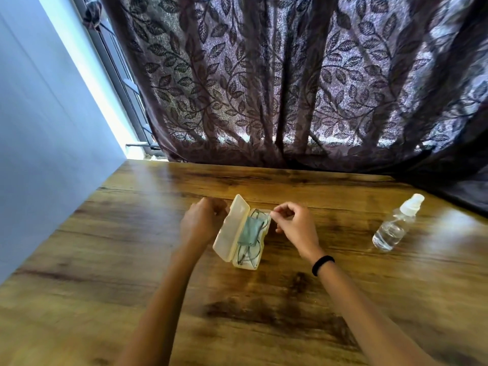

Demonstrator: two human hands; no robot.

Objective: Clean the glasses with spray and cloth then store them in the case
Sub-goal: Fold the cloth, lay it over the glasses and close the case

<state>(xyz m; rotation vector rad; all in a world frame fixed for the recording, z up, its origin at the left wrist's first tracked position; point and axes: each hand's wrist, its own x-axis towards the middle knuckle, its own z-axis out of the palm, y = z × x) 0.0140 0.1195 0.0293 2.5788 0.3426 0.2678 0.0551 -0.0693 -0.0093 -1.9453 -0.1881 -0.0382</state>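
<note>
I see the case (241, 232) lying open near the middle of the wooden desk (132, 273), its lid (231, 228) tilted up on the left side. The glasses (250, 253) lie folded inside the case's lower tray, thin dark frame visible at both ends. A grey-green cloth (248, 231) lies on top of the glasses, covering their middle section.

My left hand (202, 223) is just beside the lid's outer face; its fingers are curled inward, and I cannot tell whether they touch the lid or press on anything.

My right hand (295, 228) is at the far right corner of the case. Its thumb and forefinger are pressed together in a pinch at the tray's rim; whether they pinch the rim, the glasses' frame or the cloth's edge I cannot tell. A black band (322, 264) sits on the right wrist.

The spray bottle (396, 224) stands well apart to the right, leaning in this wide view, white nozzle on top, clear liquid inside. A patterned curtain (290, 88) hangs behind the desk.
</note>
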